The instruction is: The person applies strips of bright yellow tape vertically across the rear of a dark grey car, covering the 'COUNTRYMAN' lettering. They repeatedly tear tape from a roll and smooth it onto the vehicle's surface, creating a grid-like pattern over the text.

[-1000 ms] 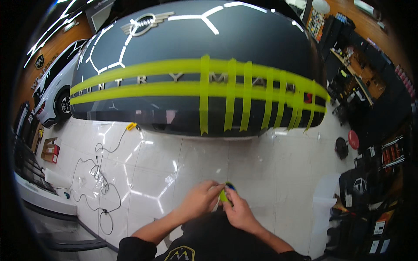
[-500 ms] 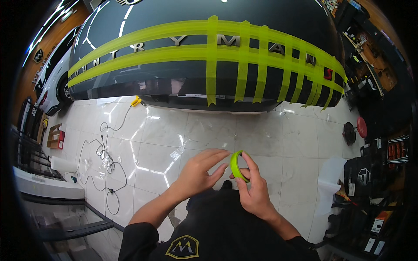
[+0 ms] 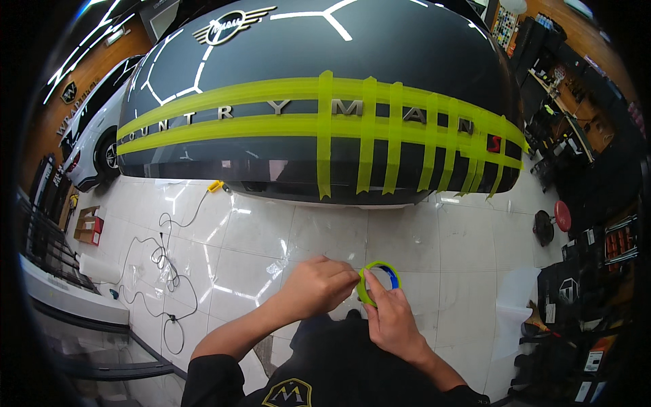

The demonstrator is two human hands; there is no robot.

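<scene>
My right hand (image 3: 396, 324) holds a roll of yellow-green masking tape (image 3: 362, 292) with a blue inner core, its fingers and thumb around the lower side of the ring. My left hand (image 3: 317, 288) is closed, its fingertips pinched at the roll's left edge; whether a loose tape end is between them is too small to tell. Beyond both hands stands a dark grey car's rear panel (image 3: 285, 57). Two long bands of the same tape (image 3: 271, 91) run above and below its metal letters. Several short vertical strips (image 3: 325, 159) cross them from the middle to the right.
A long cable (image 3: 161, 254) lies tangled on the tiled floor to the left, with a cardboard box (image 3: 89, 225) beyond it. On the far left stands a white car (image 3: 95, 152). A red round-topped stool (image 3: 562, 217) and dark tool shelving (image 3: 597, 258) line the right.
My left hand's fingers have gone from spread to pinched against the tape roll. The roll has turned to show its blue core. My view has tilted up, showing more of the car.
</scene>
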